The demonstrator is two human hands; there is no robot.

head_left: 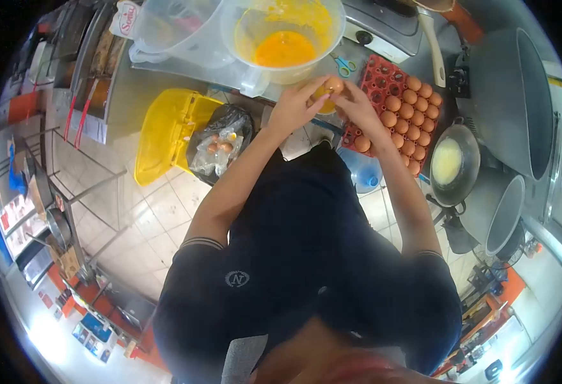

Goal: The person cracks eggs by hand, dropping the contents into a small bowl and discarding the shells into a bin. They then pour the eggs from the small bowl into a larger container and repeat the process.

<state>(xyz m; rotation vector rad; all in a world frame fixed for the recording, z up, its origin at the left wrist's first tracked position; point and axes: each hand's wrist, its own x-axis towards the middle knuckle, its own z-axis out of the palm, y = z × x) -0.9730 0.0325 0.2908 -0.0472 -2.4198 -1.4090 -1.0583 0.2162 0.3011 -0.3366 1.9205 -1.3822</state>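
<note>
A brown egg (334, 84) is held up between the fingertips of my left hand (293, 107) and my right hand (357, 110), both closed around it. Just below it, a small yellow container (327, 106) shows between my hands, partly hidden by them. Beyond my hands stands a clear plastic jug (231, 40) with orange-yellow beaten egg (285, 49) in it and yellow smears up its inner wall. To the right, a red egg tray (375, 72) carries many brown eggs, with several bare pockets at its far left; my right forearm passes over its near edge.
A yellow bin (159, 137) with its lid up stands below left, eggshells (220, 146) on its plastic bag. Scissors (343, 65) lie behind the egg. A pan (450, 165) with something pale yellow, large pots (508, 96) and a stove (383, 29) are at right. Another clear container (175, 29) stands left.
</note>
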